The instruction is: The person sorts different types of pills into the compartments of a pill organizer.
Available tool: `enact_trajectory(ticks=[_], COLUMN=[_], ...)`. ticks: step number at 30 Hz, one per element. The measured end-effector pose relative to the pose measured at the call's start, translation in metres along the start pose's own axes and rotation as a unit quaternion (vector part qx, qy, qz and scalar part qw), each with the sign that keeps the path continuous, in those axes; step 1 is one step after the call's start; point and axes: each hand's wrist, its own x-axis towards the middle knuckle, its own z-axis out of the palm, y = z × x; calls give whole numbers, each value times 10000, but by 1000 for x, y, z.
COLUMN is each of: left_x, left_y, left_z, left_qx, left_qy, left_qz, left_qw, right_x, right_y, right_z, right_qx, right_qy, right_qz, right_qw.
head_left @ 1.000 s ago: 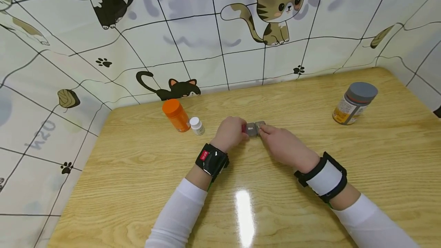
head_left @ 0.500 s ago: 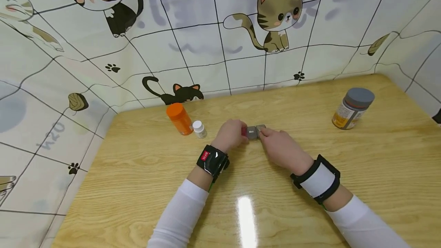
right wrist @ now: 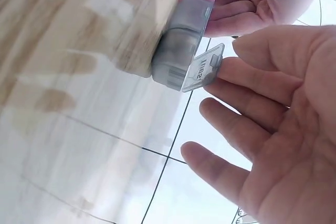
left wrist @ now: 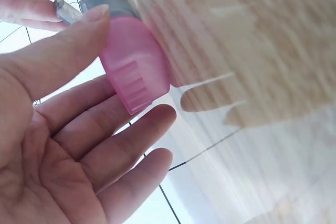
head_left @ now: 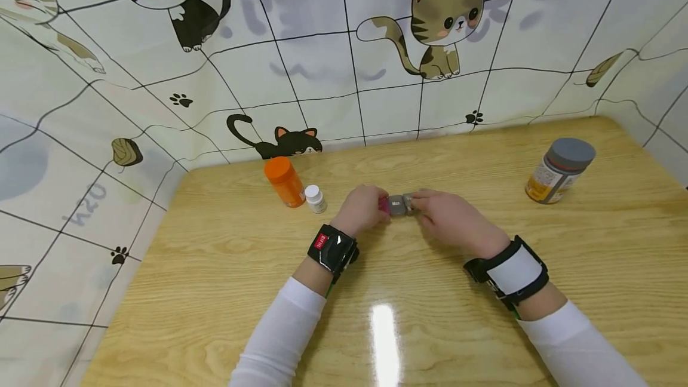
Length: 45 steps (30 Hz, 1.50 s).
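A small pill organizer (head_left: 397, 205) lies on the table between both hands, with a pink end compartment (left wrist: 135, 59) and two grey ones beside it. My left hand (head_left: 358, 211) pinches the pink end, thumb on one side and fingers on the other. At the far grey compartment, a clear lid (right wrist: 203, 67) lettered "Tues" stands raised. The right hand (head_left: 457, 220) is beside that lid. In the right wrist view its index fingertip meets the lid's edge, while the thumb is apart from it and the other fingers are loosely extended. What the raised compartment contains is hidden.
Left of the hands stand an orange bottle (head_left: 285, 183) and a small white bottle (head_left: 315, 199), side by side. A grey-capped jar (head_left: 559, 171) is at the right rear. A cat-patterned sheet (head_left: 322, 88) hangs behind the wooden table (head_left: 215, 291).
The right hand no longer pinches the grey end; its fingers have loosened and shifted slightly, and the end lid now stands raised. My left hand keeps its hold. The head view shifted slightly.
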Motion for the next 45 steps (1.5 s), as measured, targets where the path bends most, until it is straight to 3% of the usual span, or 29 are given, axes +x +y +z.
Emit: enact_trajectory(ticks=[9,15,25,31,38,45], left_x=[0,2,7,9,6,4], left_y=[1,4,4,2,0,1], left_z=[-3,-9,-10,-4,5,-1], left_qx=[0,101,188,389,421,287], left_qy=[10,137,35,-94,-310,-182], left_qz=[-84,71,137,101,44,17], left_qw=[10000,9998,9997,9991,9986,9994], right_x=[-1,-1,3,5,-3,-1], right_y=[-3,-6,-8,2,16,18], right_z=[5,2,-2,0,10,1], right_qx=[-210,-640,-986,-540,118,238], right_qy=[-10,48,-135,-425,-240,-222], right_qz=[-95,-232,-155,-78,-272,-183], right_qw=[9997,9977,9949,9976,9993,9993])
